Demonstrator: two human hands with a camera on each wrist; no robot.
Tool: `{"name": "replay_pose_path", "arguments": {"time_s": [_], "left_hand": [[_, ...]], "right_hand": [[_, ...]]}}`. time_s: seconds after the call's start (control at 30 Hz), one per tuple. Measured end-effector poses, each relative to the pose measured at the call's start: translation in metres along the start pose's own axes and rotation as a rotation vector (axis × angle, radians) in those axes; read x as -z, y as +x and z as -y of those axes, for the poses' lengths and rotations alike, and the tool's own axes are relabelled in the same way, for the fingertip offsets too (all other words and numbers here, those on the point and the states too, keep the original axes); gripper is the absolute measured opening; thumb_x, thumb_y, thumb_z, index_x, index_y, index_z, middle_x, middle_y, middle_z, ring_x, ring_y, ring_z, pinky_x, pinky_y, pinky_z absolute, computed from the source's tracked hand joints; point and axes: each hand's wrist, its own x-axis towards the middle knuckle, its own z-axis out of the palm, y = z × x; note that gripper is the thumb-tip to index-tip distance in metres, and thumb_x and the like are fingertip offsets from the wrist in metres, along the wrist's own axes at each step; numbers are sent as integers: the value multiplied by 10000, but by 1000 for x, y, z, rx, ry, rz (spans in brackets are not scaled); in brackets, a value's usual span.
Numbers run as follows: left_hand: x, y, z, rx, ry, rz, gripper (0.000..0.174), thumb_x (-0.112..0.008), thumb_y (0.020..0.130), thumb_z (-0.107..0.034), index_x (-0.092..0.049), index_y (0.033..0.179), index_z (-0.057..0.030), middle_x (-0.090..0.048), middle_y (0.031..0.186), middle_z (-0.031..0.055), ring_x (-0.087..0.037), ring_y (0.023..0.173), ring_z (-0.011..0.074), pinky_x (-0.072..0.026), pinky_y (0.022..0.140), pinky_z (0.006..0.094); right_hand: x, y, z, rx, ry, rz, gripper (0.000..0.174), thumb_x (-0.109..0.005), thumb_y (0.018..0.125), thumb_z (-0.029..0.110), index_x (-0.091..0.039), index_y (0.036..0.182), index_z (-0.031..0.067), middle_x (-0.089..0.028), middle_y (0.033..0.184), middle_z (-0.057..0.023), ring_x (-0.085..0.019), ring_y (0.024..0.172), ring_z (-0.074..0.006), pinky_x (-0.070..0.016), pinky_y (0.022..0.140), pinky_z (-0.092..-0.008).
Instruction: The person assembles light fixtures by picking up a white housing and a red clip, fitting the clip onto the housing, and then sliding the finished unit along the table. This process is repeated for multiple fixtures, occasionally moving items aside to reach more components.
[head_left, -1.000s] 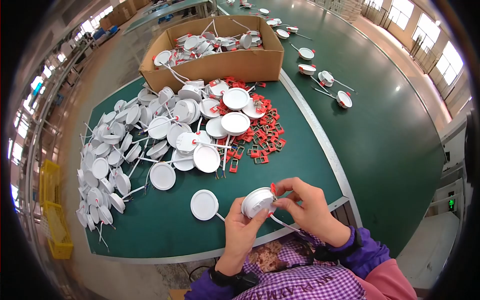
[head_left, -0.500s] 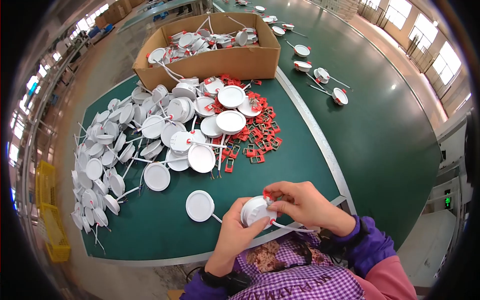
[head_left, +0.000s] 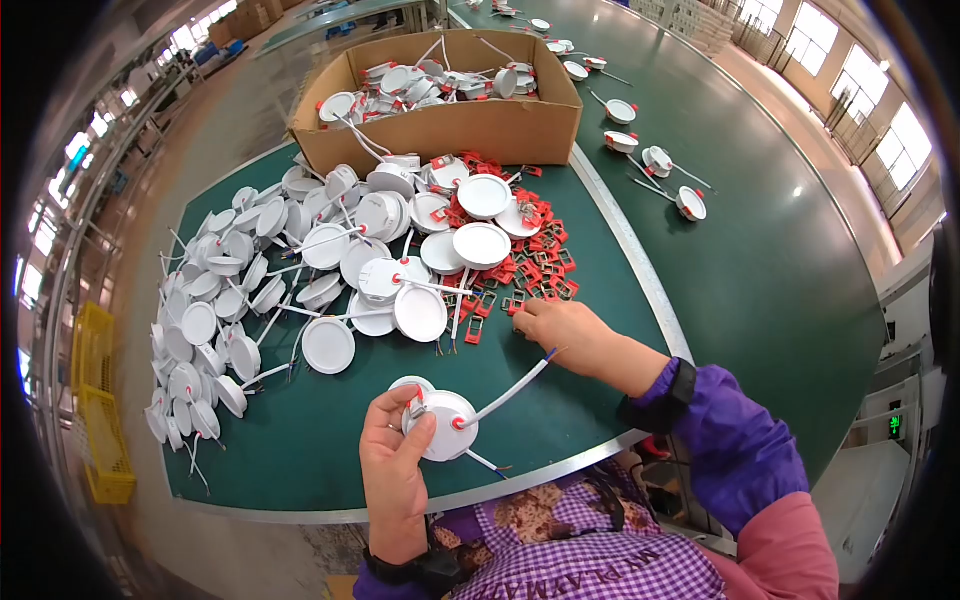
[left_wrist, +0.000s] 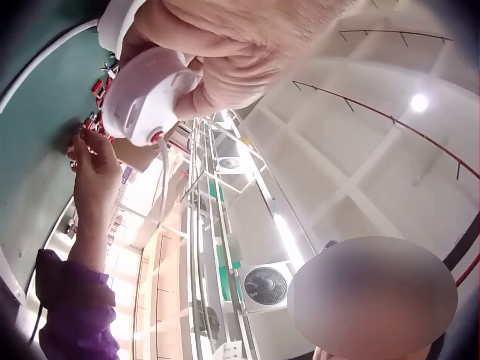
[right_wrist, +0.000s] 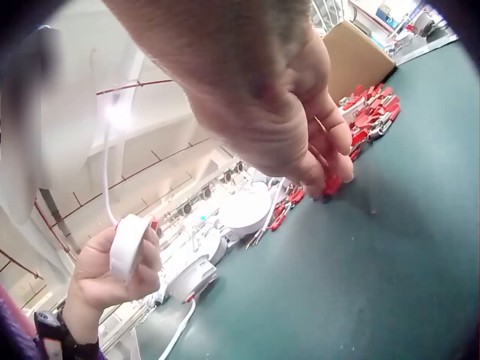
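My left hand (head_left: 393, 470) grips a round white downlight (head_left: 446, 432) between thumb and fingers, its back turned up. A red-tipped metal clip (head_left: 416, 404) sits at its side by the thumb, and a white cable (head_left: 515, 386) sticks out from its back. Behind it, a second downlight (head_left: 408, 383) lies on the table, mostly hidden. Out at the near edge of the clip heap, my right hand (head_left: 572, 338) pinches a red clip (right_wrist: 331, 185) between its fingertips, close over the tabletop. Loose red clips (head_left: 540, 255) lie just beyond those fingers.
A large pile of white downlights (head_left: 327, 345) covers the left of the green table (head_left: 560, 420). Behind it stands a cardboard box (head_left: 440, 138) full of more lights. To the right, past a metal edge strip (head_left: 640, 270), several finished-looking lights (head_left: 690, 204) rest on a green belt.
My right hand has left the downlight and reached forward to the red clips. The left hand has moved left with the downlight, whose back and cable now face up.
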Motion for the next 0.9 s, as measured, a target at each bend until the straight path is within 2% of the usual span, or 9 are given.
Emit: {"name": "replay_pose_path", "arguments": {"time_s": [0.17, 0.33, 0.4, 0.43, 0.5, 0.53, 0.57, 0.67, 0.9], "left_hand": [[-6, 1, -4, -47, -18, -115, 394, -596, 823, 17, -450, 1188, -3, -578, 1064, 103, -582, 929, 163, -478, 807, 274], [-8, 3, 6, 258, -396, 36, 350, -593, 848, -62, -422, 1152, -36, -567, 1079, 97, -599, 935, 214, -522, 699, 354], [-12, 4, 13, 305, -381, 61, 341, -597, 846, -68, -421, 1137, -43, -566, 1072, 88, -597, 937, 216, -521, 695, 360], [-15, 4, 17, 358, -368, 88, 332, -601, 844, -74, -420, 1121, -50, -565, 1066, 78, -595, 938, 219, -521, 692, 366], [-23, 5, 25, 357, -339, 84, 324, -607, 844, -83, -431, 1114, -48, -565, 1050, 72, -592, 932, 209, -519, 700, 351], [-25, 6, 30, 339, -301, 72, 304, -601, 849, -96, -457, 1114, -56, -570, 1065, 78, -589, 939, 200, -512, 692, 334], [-29, 7, 34, 321, -263, 59, 287, -595, 854, -109, -483, 1114, -64, -575, 1079, 83, -585, 946, 191, -505, 684, 316], [-44, 8, 33, 305, -342, 85, 313, -631, 832, -61, -456, 1091, -36, -569, 1039, 81, -595, 908, 177, -519, 706, 308], [-55, 4, 36, 274, -187, 70, 343, -625, 806, 26, -485, 1119, 3, -574, 1065, 105, -604, 907, 169, -524, 765, 290]], "right_hand": [[1, -16, 11, -63, 83, 3, 222, -508, 779, -2, -485, 997, 29, -532, 967, -196, -606, 812, -347, -504, 675, -418], [6, -32, 19, -121, 105, -52, 211, -505, 806, 3, -468, 1013, 27, -540, 975, -193, -606, 798, -357, -501, 661, -427], [8, -39, 24, -132, 291, -259, 146, -524, 835, 12, -493, 977, 1, -564, 915, -160, -626, 775, -297, -509, 650, -387], [14, -43, 30, -132, 292, -260, 146, -524, 835, 12, -493, 977, 1, -564, 915, -160, -626, 775, -297, -509, 650, -387], [26, -53, 44, -272, 912, -389, 99, -551, 844, 11, -524, 935, -18, -570, 836, -123, -632, 754, -218, -507, 641, -335], [23, -56, 47, -258, 931, -479, 113, -585, 819, -9, -544, 924, -26, -567, 811, -109, -612, 691, -164, -489, 608, -279], [22, -59, 50, -263, 931, -484, 113, -585, 819, -9, -544, 924, -26, -567, 811, -109, -612, 691, -164, -489, 608, -279], [21, -70, 58, -146, 689, -770, 106, -628, 797, 4, -578, 888, -19, -574, 781, -97, -567, 609, -158, -457, 551, -256], [-1, -80, 65, -199, 766, -754, 137, -638, 794, 15, -613, 926, -10, -605, 801, -111, -610, 659, -196, -470, 562, -278]]}}
